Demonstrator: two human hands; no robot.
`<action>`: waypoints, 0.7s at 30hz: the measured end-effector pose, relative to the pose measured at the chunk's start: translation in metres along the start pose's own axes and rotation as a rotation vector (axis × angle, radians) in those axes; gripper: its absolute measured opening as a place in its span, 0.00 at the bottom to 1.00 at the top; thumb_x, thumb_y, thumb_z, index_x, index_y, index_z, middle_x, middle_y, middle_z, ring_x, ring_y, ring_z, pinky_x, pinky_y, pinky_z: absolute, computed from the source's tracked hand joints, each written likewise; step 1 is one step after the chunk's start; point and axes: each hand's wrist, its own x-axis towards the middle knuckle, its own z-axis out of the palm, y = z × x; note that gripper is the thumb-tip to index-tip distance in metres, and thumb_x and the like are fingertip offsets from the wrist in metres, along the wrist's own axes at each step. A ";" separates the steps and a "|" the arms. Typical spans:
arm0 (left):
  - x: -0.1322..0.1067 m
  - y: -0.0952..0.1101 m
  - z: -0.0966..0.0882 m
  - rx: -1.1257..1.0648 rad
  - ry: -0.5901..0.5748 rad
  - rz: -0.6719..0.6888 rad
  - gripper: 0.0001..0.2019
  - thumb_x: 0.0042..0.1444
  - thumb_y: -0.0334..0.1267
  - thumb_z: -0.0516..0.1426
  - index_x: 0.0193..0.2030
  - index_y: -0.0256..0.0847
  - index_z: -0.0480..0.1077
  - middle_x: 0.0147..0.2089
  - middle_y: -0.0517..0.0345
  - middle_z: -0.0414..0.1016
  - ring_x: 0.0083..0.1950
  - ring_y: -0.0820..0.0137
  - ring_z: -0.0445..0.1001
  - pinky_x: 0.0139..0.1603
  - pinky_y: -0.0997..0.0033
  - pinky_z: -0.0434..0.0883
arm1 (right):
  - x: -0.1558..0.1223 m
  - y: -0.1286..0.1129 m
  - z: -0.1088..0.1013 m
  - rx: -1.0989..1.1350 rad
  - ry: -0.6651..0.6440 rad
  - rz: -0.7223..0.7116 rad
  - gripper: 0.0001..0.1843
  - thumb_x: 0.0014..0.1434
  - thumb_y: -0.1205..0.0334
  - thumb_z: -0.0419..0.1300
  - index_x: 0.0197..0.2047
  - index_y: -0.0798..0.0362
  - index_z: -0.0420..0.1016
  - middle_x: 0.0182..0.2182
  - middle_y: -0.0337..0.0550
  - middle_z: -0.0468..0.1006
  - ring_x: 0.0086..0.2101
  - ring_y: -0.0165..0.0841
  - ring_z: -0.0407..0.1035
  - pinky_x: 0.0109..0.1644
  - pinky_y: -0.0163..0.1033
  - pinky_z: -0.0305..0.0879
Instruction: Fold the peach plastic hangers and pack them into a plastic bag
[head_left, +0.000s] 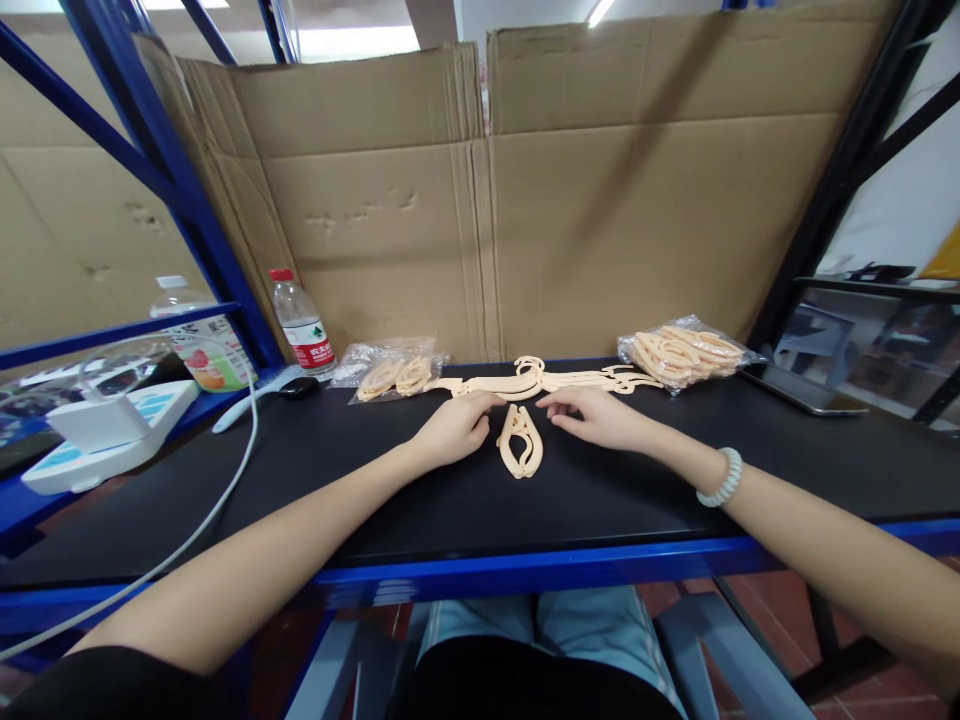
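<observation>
Left hand (pixel 459 430) and right hand (pixel 596 416) flank a folded cream piece (pixel 537 445) — neither grips it.
From my remote seat, both sets of fingers look half open, loosely curled and empty; I can't tell whether the left fingertips brush the unfolded pieces (pixel 499 384) behind. The folded piece lies flat on the black tabletop (pixel 637 500) between the hands, narrow end away from the person — probably set there so either hand can reach it. The unfolded pieces stretch across beyond it, perhaps to leave the front free. A left bag (pixel 386 365) and a right bag (pixel 679 350) of similar pieces sit at the back, a red-capped bottle (pixel 304 325) beside the left one. Cardboard (pixel 375 220) walls off the rear; a white cable (pixel 251 446) runs near the left forearm and could snag.
</observation>
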 end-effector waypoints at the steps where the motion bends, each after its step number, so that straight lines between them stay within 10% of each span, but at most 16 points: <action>1: 0.000 -0.005 0.001 0.037 0.002 -0.028 0.22 0.52 0.23 0.48 0.53 0.35 0.68 0.53 0.47 0.73 0.55 0.62 0.70 0.58 0.60 0.67 | 0.000 0.007 -0.007 -0.046 0.002 0.036 0.16 0.56 0.70 0.55 0.47 0.57 0.76 0.34 0.45 0.80 0.32 0.33 0.72 0.39 0.38 0.68; 8: 0.001 -0.035 0.007 0.200 -0.089 -0.072 0.20 0.59 0.30 0.48 0.58 0.31 0.64 0.60 0.44 0.68 0.60 0.57 0.65 0.61 0.55 0.63 | -0.009 0.066 -0.048 -0.332 0.002 0.292 0.15 0.55 0.69 0.54 0.44 0.58 0.78 0.37 0.49 0.80 0.34 0.36 0.74 0.39 0.38 0.68; 21: 0.002 -0.042 0.012 0.181 -0.024 -0.023 0.19 0.58 0.30 0.48 0.55 0.34 0.67 0.51 0.44 0.67 0.53 0.60 0.68 0.57 0.58 0.66 | -0.006 0.078 -0.031 -0.336 -0.081 0.300 0.08 0.54 0.65 0.59 0.38 0.55 0.77 0.37 0.48 0.77 0.37 0.36 0.72 0.42 0.37 0.65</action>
